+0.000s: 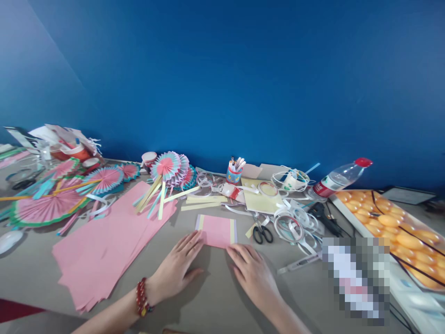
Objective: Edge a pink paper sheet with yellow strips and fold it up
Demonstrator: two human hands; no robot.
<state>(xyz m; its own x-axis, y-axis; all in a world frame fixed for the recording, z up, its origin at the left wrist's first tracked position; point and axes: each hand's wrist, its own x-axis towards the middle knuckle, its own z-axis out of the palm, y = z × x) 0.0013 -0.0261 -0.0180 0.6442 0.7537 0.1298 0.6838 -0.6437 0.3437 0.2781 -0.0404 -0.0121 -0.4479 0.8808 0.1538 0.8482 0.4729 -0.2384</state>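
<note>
In front of me on the grey table lies a pink sheet of paper [215, 229], with pale yellow and lilac strips along its left and right edges. My left hand [179, 262] rests its stretched fingertips on the lower left corner; a red beaded bracelet circles that wrist. At the lower right corner, the fingertips of my right hand [253, 269] touch the sheet, fingers extended. Neither hand grips anything. Black-handled scissors [262, 233] lie just right of the sheet, their blades partly covered by paper scraps.
Large pink sheets [104, 246] spread to the left, near folded paper fans [52, 204]. Behind are yellow strips [203, 202] and a pen cup [234, 174]. On the right are a utility knife [299, 263], glue gun [325, 218], tilted bottle [340, 178] and yellow balloon-patterned box [392, 227].
</note>
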